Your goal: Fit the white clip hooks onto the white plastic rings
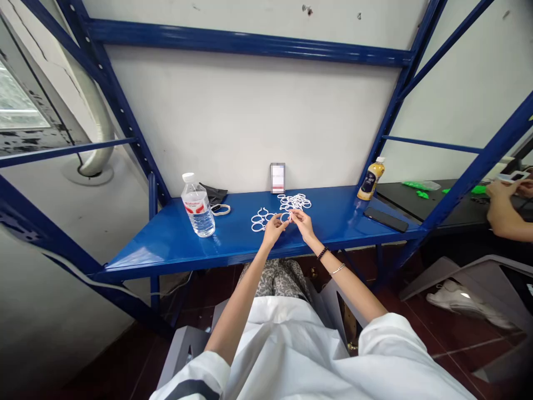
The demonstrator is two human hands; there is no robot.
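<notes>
A person's left hand (273, 228) and right hand (303, 223) pinch a slim white ring (285, 214) between them, fingertips closed on either side of it, over the near edge of a blue bench (166, 247). Linked white rings (258, 223) lie just left; a heap of rings (295, 201) sits beyond the right hand. Farther back, a lit phone (277, 178) leans upright against the wall, its screen text too small to read. At left stand a water bottle (200, 208), the lettering on its red-and-white label illegible, a pale-strapped band (222, 209) and a black item (213, 194). At right, a yellow drink bottle (370, 180) bears a dark label, its writing unclear, near a dark phone (386, 219). Far right, a co-worker's hand (501, 190) grips a white object (510, 177).
</notes>
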